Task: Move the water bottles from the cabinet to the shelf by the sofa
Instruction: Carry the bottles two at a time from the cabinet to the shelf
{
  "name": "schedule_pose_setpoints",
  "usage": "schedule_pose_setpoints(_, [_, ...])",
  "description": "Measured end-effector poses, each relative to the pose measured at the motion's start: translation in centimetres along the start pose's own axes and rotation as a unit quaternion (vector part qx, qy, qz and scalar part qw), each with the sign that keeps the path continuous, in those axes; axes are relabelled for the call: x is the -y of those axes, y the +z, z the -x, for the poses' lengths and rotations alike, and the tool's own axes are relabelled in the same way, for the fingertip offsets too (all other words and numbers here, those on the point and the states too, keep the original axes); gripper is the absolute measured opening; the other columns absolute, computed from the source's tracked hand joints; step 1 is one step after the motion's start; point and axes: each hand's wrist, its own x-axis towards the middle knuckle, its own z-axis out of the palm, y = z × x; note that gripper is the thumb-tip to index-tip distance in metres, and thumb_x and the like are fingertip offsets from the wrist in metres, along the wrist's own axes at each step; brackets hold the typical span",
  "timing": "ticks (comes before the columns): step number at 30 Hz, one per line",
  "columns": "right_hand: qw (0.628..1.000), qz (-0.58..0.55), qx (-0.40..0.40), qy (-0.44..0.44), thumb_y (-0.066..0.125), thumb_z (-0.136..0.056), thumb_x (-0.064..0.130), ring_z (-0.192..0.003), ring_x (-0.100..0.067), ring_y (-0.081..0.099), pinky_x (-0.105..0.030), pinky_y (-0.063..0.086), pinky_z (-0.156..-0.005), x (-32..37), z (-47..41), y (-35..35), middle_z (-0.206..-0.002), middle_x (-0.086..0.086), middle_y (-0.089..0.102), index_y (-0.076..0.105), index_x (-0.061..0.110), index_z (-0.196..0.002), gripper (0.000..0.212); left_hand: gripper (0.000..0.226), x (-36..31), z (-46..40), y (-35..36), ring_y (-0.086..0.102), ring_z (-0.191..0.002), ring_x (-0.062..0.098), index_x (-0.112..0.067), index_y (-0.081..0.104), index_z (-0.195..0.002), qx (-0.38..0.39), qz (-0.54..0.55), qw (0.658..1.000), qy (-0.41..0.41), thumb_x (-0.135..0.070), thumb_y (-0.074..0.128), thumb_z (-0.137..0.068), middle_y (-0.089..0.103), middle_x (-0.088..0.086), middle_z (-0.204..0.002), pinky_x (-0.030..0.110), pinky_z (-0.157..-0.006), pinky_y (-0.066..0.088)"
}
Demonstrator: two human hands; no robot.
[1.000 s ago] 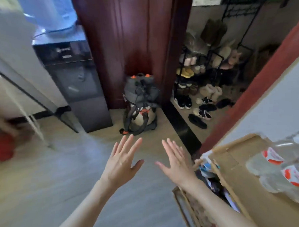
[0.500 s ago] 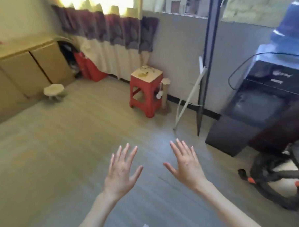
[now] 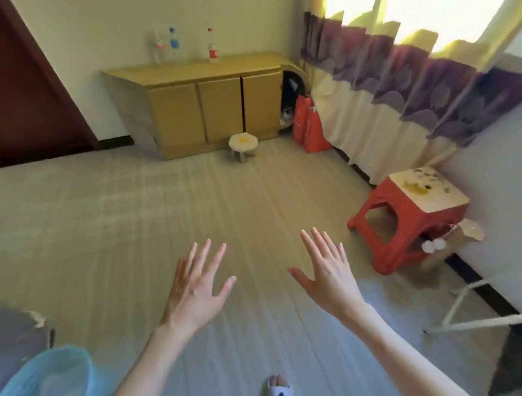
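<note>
Standing bottles (image 3: 213, 47) (clear plastic) atop cabinet (image 3: 206, 71)

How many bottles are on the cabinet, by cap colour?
Blue cap: 1, blue-cap bottle
Red cap: 1, red-cap bottle
Cap colour unclear: 1, clear bottle
Total: 3, all upright on the cabinet

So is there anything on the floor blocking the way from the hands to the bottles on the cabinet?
Mostly no. Bare floor lies between both open hands, left hand and right hand, and the cabinet holding three bottles. Only a small white stool stands right in front of the cabinet.
</note>
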Motion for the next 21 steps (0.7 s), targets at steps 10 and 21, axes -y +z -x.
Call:
schedule_pose_setpoints(10, [0.995, -0.011, 0.061, -0.079, 0.045, -0.086, 0.055, -0.143, -0.026, 0.008, -0.044, 0.002, -0.115, 0.7, -24.2, 2.2, -0.154, -0.008, 0.016, 0.013, 0.022, -0.145, 0.075, 0.084, 7.1, -17.6, -1.4, 0.012, -0.14, 0.026, -0.028, 0.022, -0.14, -0.039, -0.017, 0.995, -0.086, -0.077, 0.004, -0.074, 0.021, 0.008, -0.151, 0.045, -0.111, 0.014])
schedule_pose_setpoints(21, [0.991, 0.013, 0.081, -0.108, 0.035, -0.087, 0.061, -0.144, -0.022, -0.002, -0.04, -0.006, -0.113, 6.9, -53.4, 7.9, -0.156, -0.002, 0.001, -0.002, 0.029, -0.145, 0.076, 0.095, 21.8, -41.9, -5.0, -0.004, -0.141, 0.021, -0.031, 0.01, -0.142, -0.035, -0.007, 0.991, -0.128, -0.084, 0.0, -0.064, 0.006, 0.003, -0.154, 0.041, -0.114, 0.001])
